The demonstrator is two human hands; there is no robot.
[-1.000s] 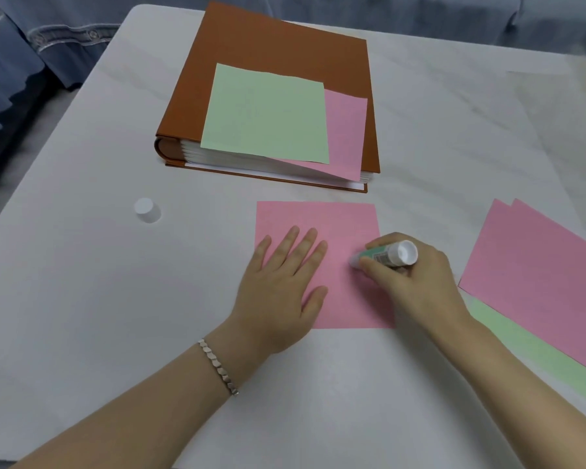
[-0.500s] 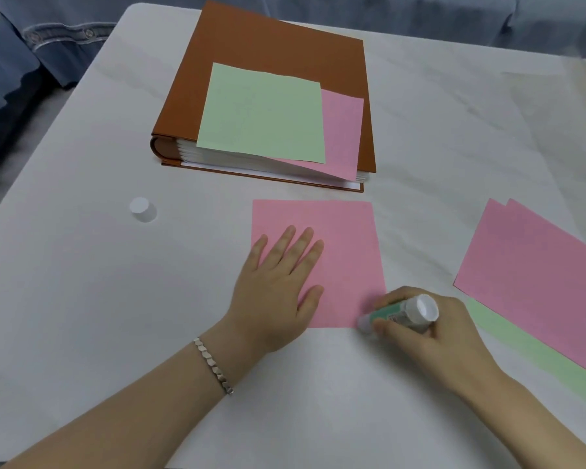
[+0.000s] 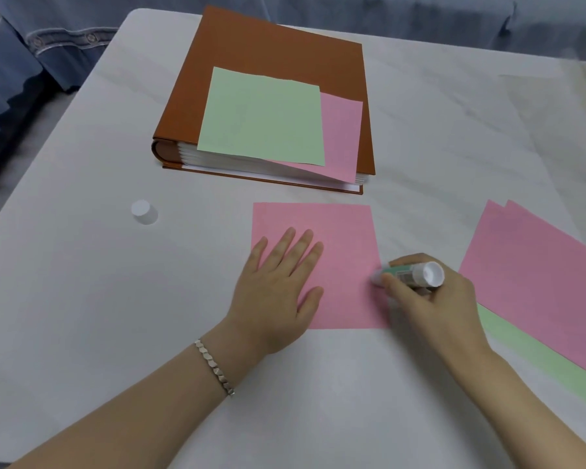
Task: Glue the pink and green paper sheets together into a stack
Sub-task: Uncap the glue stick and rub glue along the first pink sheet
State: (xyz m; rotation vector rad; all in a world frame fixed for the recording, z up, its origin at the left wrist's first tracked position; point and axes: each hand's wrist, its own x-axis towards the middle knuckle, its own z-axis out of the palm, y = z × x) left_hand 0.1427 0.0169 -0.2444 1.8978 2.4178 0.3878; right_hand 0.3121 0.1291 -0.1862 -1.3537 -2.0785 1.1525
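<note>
While the left hand is pressing flat, fingers straight and slightly spread, on the pink sheet, the right hand is gripping a glue stick, fingers curled round it, tip touching the sheet's right edge.

A pale, marble-veined table fills most of the view under soft, even light. Beyond its far edge hangs blue cloth with a patterned band, its folds dropping at the left to a grey floor.

No readable text; glue stick label blurry.
</note>
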